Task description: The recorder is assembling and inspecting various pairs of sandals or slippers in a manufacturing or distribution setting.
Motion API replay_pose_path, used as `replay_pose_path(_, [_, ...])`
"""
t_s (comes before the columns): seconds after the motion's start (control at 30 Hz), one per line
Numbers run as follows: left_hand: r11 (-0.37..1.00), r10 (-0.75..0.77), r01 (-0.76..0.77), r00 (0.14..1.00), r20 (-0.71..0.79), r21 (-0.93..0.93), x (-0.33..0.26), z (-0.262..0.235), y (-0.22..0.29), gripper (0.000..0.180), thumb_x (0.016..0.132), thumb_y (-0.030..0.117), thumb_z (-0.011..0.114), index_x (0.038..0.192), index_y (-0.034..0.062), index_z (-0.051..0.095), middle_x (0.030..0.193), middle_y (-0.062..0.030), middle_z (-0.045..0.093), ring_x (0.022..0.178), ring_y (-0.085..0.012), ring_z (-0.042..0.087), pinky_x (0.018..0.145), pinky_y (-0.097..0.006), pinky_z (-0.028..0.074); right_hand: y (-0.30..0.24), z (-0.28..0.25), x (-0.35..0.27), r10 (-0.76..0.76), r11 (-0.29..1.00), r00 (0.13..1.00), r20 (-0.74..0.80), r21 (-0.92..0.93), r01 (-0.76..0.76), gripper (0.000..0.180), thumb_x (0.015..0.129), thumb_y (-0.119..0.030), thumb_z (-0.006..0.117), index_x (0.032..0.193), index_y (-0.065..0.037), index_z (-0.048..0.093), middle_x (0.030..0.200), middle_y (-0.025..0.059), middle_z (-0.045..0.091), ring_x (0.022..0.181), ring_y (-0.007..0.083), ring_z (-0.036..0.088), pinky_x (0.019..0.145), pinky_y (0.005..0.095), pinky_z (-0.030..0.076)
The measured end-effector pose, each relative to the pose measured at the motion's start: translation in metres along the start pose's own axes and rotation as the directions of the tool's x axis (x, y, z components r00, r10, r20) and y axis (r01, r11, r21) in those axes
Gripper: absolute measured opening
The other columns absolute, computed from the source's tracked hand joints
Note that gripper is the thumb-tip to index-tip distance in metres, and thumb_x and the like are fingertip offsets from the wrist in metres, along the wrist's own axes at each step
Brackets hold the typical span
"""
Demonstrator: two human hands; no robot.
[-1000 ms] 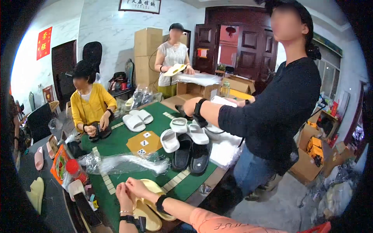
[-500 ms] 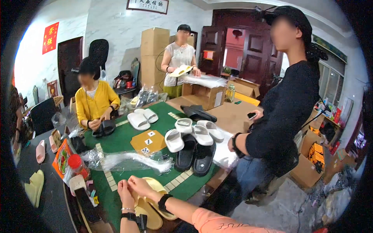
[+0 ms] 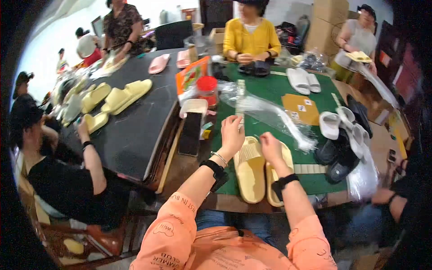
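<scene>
A pair of pale yellow slide slippers lies in front of me on the green mat [image 3: 220, 184], toes away from me. My left hand [image 3: 232, 133] is raised just above the far end of the left slipper [image 3: 250, 177], its fingers curled together. Over the right slipper [image 3: 273, 186] my right hand [image 3: 271, 148] is closed in a pinch and covers part of it. The hands are a short gap apart. Anything between their fingers is too small or blurred to make out.
Beside my left hand lie a dark phone [image 3: 191, 132] and a red-lidded jar [image 3: 207, 91]. Clear plastic bags [image 3: 265, 110] spread beyond the slippers. White slides [image 3: 330, 125] and black slides [image 3: 342, 166] are at the right. A person in black [image 3: 63, 180] sits at left.
The view has swung to the left, bringing the dark table and more people in. My hands, earlier close together above the yellow slippers, are now apart.
</scene>
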State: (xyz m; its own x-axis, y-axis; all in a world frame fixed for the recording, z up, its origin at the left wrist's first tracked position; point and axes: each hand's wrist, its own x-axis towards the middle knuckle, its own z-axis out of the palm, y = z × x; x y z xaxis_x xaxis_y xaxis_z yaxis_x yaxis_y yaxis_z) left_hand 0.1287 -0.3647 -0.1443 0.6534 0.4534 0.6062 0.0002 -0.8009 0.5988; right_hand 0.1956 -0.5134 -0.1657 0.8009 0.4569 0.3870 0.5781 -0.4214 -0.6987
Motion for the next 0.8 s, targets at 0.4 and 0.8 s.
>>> replay_pose_path(0.4, [0.777, -0.218, 0.172, 0.976, 0.002, 0.605, -0.063, -0.083, -0.036, 0.067, 0.075, 0.022, 0.057, 0.129, -0.0011, 0.024, 0.131, -0.0241, 0.025, 0.122, -0.0373, 0.021, 0.093, -0.052, 0.018, -0.003, 0.007, 0.001, 0.011, 0.999, 0.997, 0.072, 0.030, -0.013, 0.012, 0.081, -0.016, 0.051, 0.082, -0.004, 0.054, 0.073, 0.0166, 0.059, 0.070, 0.0343, 0.057, 0.059, 0.0403, 0.044])
replay_pose_path(0.8, [0.957, 0.266, -0.288, 0.906, 0.329, 0.020, -0.088, -0.010, 0.057, 0.034, 0.071, 0.009, 0.053, 0.102, -0.0001, 0.044, 0.108, -0.0168, 0.045, 0.101, -0.0318, 0.042, 0.087, -0.042, 0.033, 0.009, 0.012, 0.003, -0.013, 0.994, 0.999, 0.035, 0.112, 0.009, 0.012, 0.082, -0.014, 0.050, 0.083, -0.003, 0.054, 0.072, 0.0146, 0.060, 0.065, 0.0288, 0.059, 0.056, 0.0331, 0.045])
